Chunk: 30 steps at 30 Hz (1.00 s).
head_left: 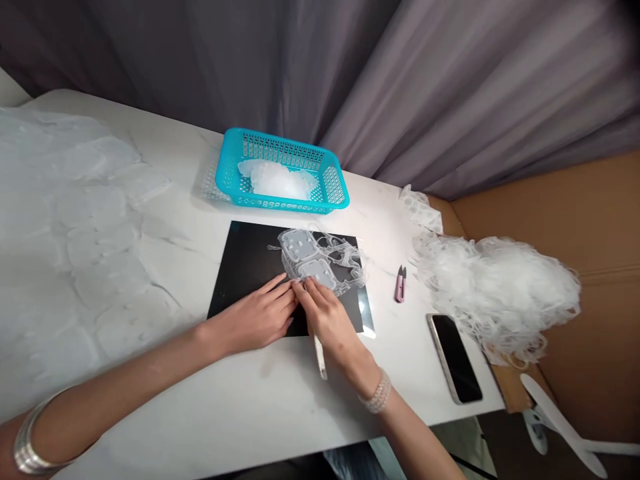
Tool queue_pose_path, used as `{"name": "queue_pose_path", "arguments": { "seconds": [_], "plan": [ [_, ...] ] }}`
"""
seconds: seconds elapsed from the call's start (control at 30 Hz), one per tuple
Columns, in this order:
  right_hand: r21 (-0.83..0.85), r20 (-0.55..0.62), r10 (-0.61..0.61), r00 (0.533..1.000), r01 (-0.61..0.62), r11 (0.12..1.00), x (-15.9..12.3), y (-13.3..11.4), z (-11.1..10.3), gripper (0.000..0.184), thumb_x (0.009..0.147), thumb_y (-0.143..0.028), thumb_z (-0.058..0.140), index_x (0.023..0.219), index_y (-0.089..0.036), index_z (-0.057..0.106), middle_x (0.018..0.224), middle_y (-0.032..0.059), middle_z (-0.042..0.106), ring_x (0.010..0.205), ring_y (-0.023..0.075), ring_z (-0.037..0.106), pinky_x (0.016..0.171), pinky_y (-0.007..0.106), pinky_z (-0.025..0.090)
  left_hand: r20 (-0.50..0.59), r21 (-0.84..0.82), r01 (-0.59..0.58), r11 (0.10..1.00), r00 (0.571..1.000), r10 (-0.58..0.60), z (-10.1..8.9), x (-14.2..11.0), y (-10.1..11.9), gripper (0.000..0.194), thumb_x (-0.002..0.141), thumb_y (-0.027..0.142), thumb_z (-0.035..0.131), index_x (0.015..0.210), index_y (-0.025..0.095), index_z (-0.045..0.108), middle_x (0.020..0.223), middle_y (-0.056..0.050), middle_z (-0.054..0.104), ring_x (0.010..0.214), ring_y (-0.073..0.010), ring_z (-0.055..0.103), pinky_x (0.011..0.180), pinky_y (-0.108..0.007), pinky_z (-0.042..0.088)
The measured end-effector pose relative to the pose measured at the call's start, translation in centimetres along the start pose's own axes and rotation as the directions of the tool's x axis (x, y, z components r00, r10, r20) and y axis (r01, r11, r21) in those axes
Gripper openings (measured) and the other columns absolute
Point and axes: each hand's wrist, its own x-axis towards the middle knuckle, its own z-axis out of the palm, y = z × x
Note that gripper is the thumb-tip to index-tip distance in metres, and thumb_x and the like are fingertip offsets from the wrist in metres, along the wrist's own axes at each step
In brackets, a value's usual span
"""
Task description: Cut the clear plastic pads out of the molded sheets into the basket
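Observation:
A black mat (245,260) lies on the table, carrying translucent rubbery sheet pieces (299,245) with rounded square panels and stringy edge strips (350,257). My left hand (265,310) rests on the mat with its fingers stretched toward the near edge of the lower panel. Closed beside it, my right hand (327,317) has its fingertips at that same edge. Out from under the right palm sticks the handle of a slim white tool (320,360); its working end is hidden by the fingers. The fingertips of both hands meet or nearly meet.
A blue basket (233,193) behind the mat holds white translucent pieces (280,180). Many translucent sheets (75,220) cover the table's left. To the right are pink thread snips (401,285), a phone (456,360) and a heap of stringy white scraps (505,283) against a cardboard wall (590,267).

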Motion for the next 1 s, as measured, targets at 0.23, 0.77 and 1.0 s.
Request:
{"name": "queue_pose_path", "arguments": {
  "seconds": [0.23, 0.77, 1.0],
  "plan": [
    [0.835, -0.284, 0.798, 0.531, -0.272, 0.478, -4.3, 11.5, -10.6, 0.016, 0.077, -0.016, 0.071, 0.092, -0.022, 0.074, 0.077, 0.0046, 0.072, 0.073, 0.0212, 0.073, 0.079, 0.039, 0.064, -0.043, -0.008, 0.011, 1.0, 0.999, -0.012, -0.1, -0.1, 0.2, 0.045, 0.093, 0.012, 0.047, 0.135, 0.001, 0.056, 0.142, -0.02, 0.057, 0.135, -0.0288, 0.05, 0.12, -0.038, 0.031],
    [0.982, -0.118, 0.742, 0.66, -0.033, 0.185, -6.1, 4.2, -11.1, 0.021, 0.083, -0.03, 0.074, 0.103, -0.027, 0.073, 0.1, 0.0038, 0.078, 0.106, 0.0234, 0.072, 0.101, 0.044, 0.055, 0.109, -0.835, 0.378, 0.4, 0.826, -0.553, -4.9, 2.7, 1.2, 0.026, 0.096, 0.032, 0.051, 0.109, 0.021, 0.07, 0.111, -0.006, 0.074, 0.102, -0.0213, 0.07, 0.091, -0.036, 0.058],
    [0.983, -0.054, 0.589, 0.806, -0.059, 0.171, -4.0, 0.4, -9.3, 0.017, 0.09, -0.03, 0.066, 0.105, -0.031, 0.073, 0.094, 0.003, 0.077, 0.095, 0.0212, 0.074, 0.076, 0.033, 0.062, 0.448, -0.763, 0.211, -0.61, 0.854, -0.265, -7.8, 3.8, 1.6, 0.034, 0.091, 0.035, 0.066, 0.118, 0.016, 0.072, 0.116, -0.013, 0.074, 0.106, -0.0259, 0.071, 0.103, -0.044, 0.053]
  ]
}}
